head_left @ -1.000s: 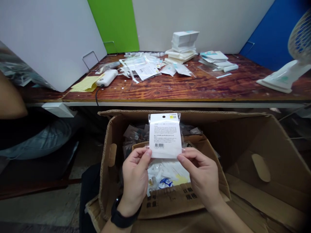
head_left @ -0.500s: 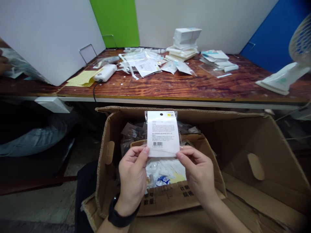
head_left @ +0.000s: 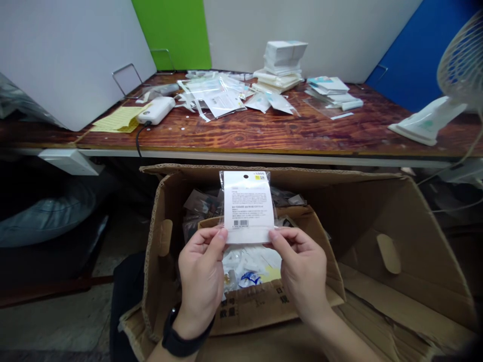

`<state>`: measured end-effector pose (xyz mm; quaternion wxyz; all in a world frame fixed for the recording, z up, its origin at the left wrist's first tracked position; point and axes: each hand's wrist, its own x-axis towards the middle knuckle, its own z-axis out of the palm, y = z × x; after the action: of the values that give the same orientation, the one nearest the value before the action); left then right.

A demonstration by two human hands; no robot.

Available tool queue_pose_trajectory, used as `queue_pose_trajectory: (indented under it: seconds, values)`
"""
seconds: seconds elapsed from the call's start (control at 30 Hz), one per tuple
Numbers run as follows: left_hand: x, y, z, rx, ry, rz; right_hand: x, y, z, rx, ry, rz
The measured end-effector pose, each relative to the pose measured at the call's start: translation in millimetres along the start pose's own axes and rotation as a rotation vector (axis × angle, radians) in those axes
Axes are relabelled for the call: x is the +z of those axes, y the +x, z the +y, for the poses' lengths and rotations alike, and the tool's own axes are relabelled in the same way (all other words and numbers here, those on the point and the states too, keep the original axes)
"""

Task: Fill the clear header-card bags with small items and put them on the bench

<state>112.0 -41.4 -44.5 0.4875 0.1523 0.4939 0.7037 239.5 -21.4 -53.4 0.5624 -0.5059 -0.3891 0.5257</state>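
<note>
I hold a small clear packet with a white printed card and barcode (head_left: 247, 206) upright above an open cardboard box (head_left: 362, 221). My left hand (head_left: 199, 276) pinches its lower left corner, and a black watch sits on that wrist. My right hand (head_left: 304, 269) pinches the lower right corner. Below the packet a smaller brown carton (head_left: 264, 306) inside the box holds several more clear packets (head_left: 249, 264).
A wooden table (head_left: 264, 133) runs behind the box with scattered packets (head_left: 219, 98), stacks of white cards (head_left: 283, 63), a white device with a cable (head_left: 155, 109) and yellow paper (head_left: 115, 120). A white fan (head_left: 445, 95) stands at the right. A white board (head_left: 71, 55) leans at the left.
The packet and both hands stay in the same grip. The view has drifted slightly, so everything sits a little further left. An arm at the far left edge is no longer seen.
</note>
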Motion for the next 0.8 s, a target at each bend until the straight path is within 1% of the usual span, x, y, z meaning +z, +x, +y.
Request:
queue_pose_trajectory:
  seconds: [0.23,0.43,0.6,0.67,0.73,0.8]
  values:
    - [1.1,0.4,-0.2,-0.034,-0.020,0.008,0.5,-4.0,-2.1,-0.047,-0.050,0.033]
    - [2.9,-0.1,0.3,-0.046,-0.002,0.058,1.9,-4.2,-1.6,-0.058,-0.056,0.041]
    - [0.9,-0.1,-0.4,-0.053,0.006,0.064,0.8,-1.7,-1.2,0.003,0.065,0.027]
    - [0.6,0.3,0.9,-0.048,-0.013,0.059,-1.3,1.4,-1.3,0.051,0.117,-0.004]
    - [1.1,0.7,3.7,-0.051,-0.035,0.036,-4.2,5.0,-2.2,0.102,0.145,-0.054]
    - [2.1,1.1,6.9,-0.090,-0.039,-0.024,-7.3,8.3,-3.6,0.137,0.157,-0.101]
